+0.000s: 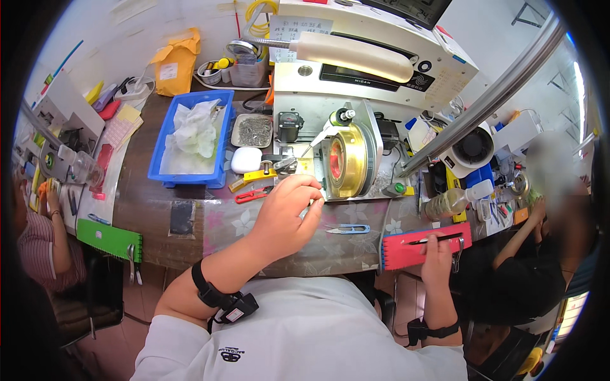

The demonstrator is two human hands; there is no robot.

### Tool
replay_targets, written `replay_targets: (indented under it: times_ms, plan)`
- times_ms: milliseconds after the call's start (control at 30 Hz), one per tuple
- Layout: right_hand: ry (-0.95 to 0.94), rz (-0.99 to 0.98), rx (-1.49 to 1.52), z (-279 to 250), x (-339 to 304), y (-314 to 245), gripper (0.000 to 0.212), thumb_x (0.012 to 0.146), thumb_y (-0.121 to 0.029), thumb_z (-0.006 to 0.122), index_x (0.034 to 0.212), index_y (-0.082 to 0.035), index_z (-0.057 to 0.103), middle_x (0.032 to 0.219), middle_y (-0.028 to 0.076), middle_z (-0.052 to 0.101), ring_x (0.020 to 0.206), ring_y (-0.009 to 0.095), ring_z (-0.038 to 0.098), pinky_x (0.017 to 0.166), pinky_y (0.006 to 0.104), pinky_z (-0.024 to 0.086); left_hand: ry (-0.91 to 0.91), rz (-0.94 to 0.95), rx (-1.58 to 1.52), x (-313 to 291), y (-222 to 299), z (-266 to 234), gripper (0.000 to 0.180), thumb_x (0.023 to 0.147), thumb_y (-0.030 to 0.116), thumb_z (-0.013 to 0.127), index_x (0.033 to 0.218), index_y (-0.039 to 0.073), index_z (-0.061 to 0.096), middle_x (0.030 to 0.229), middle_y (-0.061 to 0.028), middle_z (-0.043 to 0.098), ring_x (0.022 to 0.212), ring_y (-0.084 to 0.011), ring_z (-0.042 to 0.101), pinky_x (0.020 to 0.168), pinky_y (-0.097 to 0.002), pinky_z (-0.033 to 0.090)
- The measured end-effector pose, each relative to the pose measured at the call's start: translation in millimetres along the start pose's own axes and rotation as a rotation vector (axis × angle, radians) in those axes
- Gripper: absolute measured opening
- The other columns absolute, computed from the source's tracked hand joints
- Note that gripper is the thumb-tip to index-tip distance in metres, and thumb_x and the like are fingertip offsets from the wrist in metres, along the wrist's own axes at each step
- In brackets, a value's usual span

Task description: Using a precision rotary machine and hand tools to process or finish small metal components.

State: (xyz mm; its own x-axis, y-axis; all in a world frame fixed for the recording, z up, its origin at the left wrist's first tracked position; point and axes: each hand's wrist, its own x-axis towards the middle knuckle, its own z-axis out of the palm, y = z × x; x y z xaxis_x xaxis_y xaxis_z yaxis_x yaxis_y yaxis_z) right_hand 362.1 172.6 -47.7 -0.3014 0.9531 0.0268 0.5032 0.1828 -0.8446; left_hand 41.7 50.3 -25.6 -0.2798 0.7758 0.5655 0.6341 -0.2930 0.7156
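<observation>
My left hand (286, 216) is at the front of a white bench machine (286, 92), its thumb and fingers closed in a pinch. Whatever may be between its fingertips is too small to make out. Just right of those fingertips stands the machine's gold wheel (349, 162), with a red centre. My right hand (437, 260) holds a slim black pointed tool (438, 239) above a red pad (397, 251); I cannot tell whether it is tweezers or a pen. Blue-handled thread snips (349, 228) lie on the table between my hands. Red-handled snips (254, 195) lie left of the left fingertips.
A blue tray (222, 136) with translucent bags stands left, beside a dish of small metal parts (253, 131) and a white rounded case (246, 160). A metal pole (483, 95) rises at right near a clear bottle (448, 202). People sit at both sides.
</observation>
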Motion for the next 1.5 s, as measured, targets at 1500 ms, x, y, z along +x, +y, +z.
replay_targets:
  times_ms: [1500]
  plan:
    - [-0.343, -0.828, 0.254, 94, 41, -138, 0.012, 0.090, -0.009, 0.063, 0.097, -0.003, 0.056, 0.095, 0.015, 0.064, 0.085, 0.027, 0.062, 0.076, 0.0348, 0.049, -0.022, 0.045, 0.037, 2, 5, -9, 0.008, 0.081, 0.005, 0.062, 0.088, 0.003, 0.058, 0.096, -0.0104, 0.058, 0.090, -0.0303, 0.056, 0.081, -0.0404, 0.044]
